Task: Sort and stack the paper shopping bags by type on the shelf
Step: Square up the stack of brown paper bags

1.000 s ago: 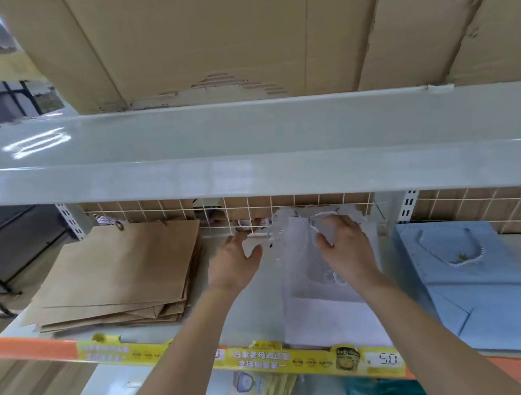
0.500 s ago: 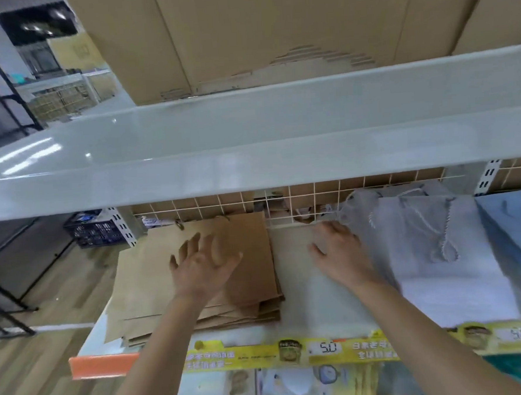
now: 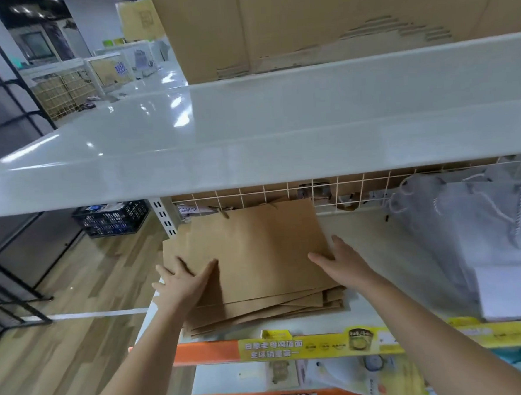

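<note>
Brown bags (image 3: 257, 258) lie stacked unevenly on the shelf (image 3: 378, 245). I judge squaring is underway: left hand (image 3: 185, 283) and right hand (image 3: 345, 260), both flat-fingered, flank it. Next: press edges flush.

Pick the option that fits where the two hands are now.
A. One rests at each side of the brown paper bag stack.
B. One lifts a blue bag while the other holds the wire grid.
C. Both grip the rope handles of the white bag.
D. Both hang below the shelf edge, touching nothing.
A: the left hand and the right hand lie with straight fingers on opposite sides of the brown paper bag stack.
</note>
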`<action>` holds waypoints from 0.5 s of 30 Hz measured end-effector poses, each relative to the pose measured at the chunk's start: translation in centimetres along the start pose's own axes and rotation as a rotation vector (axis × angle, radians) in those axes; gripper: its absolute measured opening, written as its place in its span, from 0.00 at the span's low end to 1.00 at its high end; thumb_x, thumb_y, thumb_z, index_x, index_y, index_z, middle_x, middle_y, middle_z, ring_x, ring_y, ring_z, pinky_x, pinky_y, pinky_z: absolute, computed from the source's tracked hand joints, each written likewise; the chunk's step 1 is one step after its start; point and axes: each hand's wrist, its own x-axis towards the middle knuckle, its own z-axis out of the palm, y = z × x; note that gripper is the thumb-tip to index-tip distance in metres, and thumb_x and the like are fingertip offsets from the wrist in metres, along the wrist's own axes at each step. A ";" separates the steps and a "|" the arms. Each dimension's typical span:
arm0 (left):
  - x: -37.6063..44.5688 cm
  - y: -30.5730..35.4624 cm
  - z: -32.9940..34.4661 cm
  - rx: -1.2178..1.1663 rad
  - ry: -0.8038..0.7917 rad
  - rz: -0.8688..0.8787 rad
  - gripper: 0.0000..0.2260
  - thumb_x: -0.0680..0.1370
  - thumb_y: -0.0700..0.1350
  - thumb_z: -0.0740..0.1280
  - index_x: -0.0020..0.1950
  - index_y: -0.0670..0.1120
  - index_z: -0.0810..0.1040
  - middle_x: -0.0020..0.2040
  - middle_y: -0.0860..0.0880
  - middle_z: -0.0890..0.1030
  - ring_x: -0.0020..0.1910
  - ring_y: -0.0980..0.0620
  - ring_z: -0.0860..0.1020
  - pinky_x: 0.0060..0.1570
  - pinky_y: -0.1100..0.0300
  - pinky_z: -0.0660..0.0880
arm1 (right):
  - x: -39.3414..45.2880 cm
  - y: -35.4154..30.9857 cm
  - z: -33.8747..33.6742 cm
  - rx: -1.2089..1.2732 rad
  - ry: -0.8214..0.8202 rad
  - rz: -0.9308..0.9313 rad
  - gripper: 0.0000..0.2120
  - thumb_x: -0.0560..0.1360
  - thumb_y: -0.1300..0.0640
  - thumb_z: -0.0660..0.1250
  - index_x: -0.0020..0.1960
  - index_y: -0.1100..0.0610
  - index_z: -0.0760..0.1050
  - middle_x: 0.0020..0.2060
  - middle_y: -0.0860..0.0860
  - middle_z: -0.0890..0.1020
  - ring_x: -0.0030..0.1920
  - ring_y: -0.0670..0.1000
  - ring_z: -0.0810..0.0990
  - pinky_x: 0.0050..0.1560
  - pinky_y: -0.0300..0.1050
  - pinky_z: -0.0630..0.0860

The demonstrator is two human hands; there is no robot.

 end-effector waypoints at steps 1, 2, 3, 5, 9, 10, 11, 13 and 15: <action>0.1 -0.2 0.0 -0.055 0.005 -0.023 0.46 0.67 0.76 0.59 0.74 0.47 0.57 0.76 0.41 0.55 0.72 0.36 0.61 0.68 0.42 0.62 | 0.2 -0.2 0.2 0.093 -0.044 0.034 0.44 0.72 0.34 0.64 0.78 0.52 0.49 0.75 0.51 0.61 0.73 0.55 0.63 0.67 0.48 0.64; 0.3 -0.4 -0.1 -0.118 0.007 -0.039 0.47 0.66 0.76 0.61 0.73 0.45 0.60 0.74 0.39 0.60 0.70 0.37 0.65 0.67 0.44 0.64 | 0.4 -0.4 0.4 0.192 -0.082 0.070 0.44 0.71 0.36 0.66 0.77 0.51 0.49 0.74 0.50 0.63 0.71 0.54 0.65 0.65 0.47 0.65; 0.5 -0.5 -0.1 -0.184 -0.001 -0.047 0.46 0.65 0.75 0.64 0.71 0.43 0.62 0.71 0.38 0.65 0.67 0.38 0.68 0.66 0.45 0.67 | 0.6 -0.7 0.5 0.279 -0.108 0.102 0.44 0.70 0.36 0.67 0.77 0.49 0.50 0.73 0.50 0.65 0.70 0.54 0.67 0.65 0.47 0.66; 0.8 -0.7 -0.4 -0.339 -0.034 -0.065 0.44 0.65 0.72 0.68 0.67 0.42 0.65 0.64 0.40 0.73 0.63 0.40 0.72 0.63 0.47 0.70 | 1.0 -0.9 0.4 0.408 -0.131 0.153 0.46 0.69 0.38 0.70 0.77 0.48 0.50 0.72 0.49 0.66 0.69 0.54 0.68 0.62 0.47 0.68; 1.0 -0.9 -0.7 -0.718 -0.082 -0.123 0.27 0.64 0.63 0.76 0.50 0.45 0.71 0.43 0.50 0.76 0.44 0.50 0.75 0.46 0.55 0.71 | 1.7 -0.1 -0.3 0.579 -0.171 0.245 0.37 0.67 0.48 0.74 0.70 0.58 0.67 0.61 0.56 0.78 0.59 0.58 0.77 0.60 0.52 0.74; 1.1 -0.9 -0.8 -0.772 -0.098 -0.143 0.25 0.64 0.62 0.76 0.46 0.46 0.72 0.42 0.50 0.76 0.42 0.51 0.75 0.43 0.55 0.71 | 1.6 0.1 -0.6 0.597 -0.191 0.253 0.30 0.66 0.50 0.74 0.65 0.59 0.73 0.54 0.57 0.82 0.55 0.58 0.79 0.62 0.55 0.74; 1.1 -1.1 -0.9 -0.807 -0.137 -0.169 0.24 0.63 0.61 0.77 0.44 0.46 0.73 0.42 0.49 0.76 0.41 0.51 0.75 0.41 0.55 0.71 | 1.3 0.1 -1.1 0.605 -0.215 0.258 0.24 0.66 0.51 0.74 0.59 0.59 0.78 0.48 0.57 0.85 0.52 0.58 0.81 0.62 0.56 0.74; 1.1 -1.3 -1.2 -0.840 -0.252 -0.198 0.27 0.60 0.62 0.78 0.46 0.45 0.76 0.44 0.47 0.78 0.44 0.50 0.77 0.43 0.55 0.72 | 0.9 0.3 -2.0 0.618 -0.265 0.270 0.16 0.66 0.53 0.73 0.51 0.59 0.81 0.39 0.56 0.86 0.47 0.58 0.82 0.55 0.53 0.79; 1.3 -1.6 -1.5 -0.835 -0.344 -0.214 0.35 0.56 0.64 0.79 0.54 0.43 0.78 0.51 0.44 0.81 0.51 0.45 0.79 0.53 0.50 0.75 | 0.3 0.3 -2.6 0.657 -0.324 0.309 0.13 0.68 0.56 0.72 0.51 0.60 0.80 0.36 0.57 0.85 0.41 0.58 0.83 0.40 0.49 0.80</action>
